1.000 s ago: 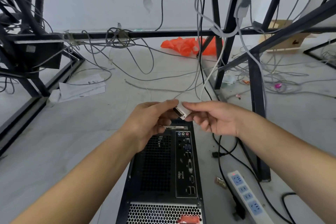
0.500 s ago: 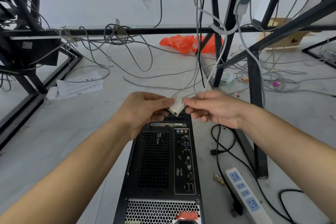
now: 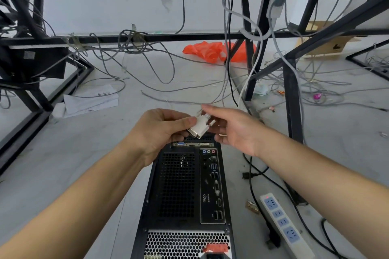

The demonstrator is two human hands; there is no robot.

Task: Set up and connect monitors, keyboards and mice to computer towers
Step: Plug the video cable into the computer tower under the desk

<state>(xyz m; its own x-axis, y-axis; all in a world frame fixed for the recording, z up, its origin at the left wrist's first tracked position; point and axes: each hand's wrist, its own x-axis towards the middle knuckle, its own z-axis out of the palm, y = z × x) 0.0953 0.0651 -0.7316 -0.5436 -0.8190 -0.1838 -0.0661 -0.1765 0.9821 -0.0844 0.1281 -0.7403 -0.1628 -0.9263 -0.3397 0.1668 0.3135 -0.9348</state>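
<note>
Pinching connector (image 3: 199, 127), left hand (image 3: 160, 130) curled

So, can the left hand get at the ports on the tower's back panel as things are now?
Probably yes. The left hand, gripping the white connector, hovers close to the back panel with nothing between them; the right hand is off to one side.

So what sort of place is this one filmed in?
Probably a computer room or office being fitted out: black metal frames, loose grey cables hanging and strewn over the bare floor, and a computer tower standing open to be wired.
</note>
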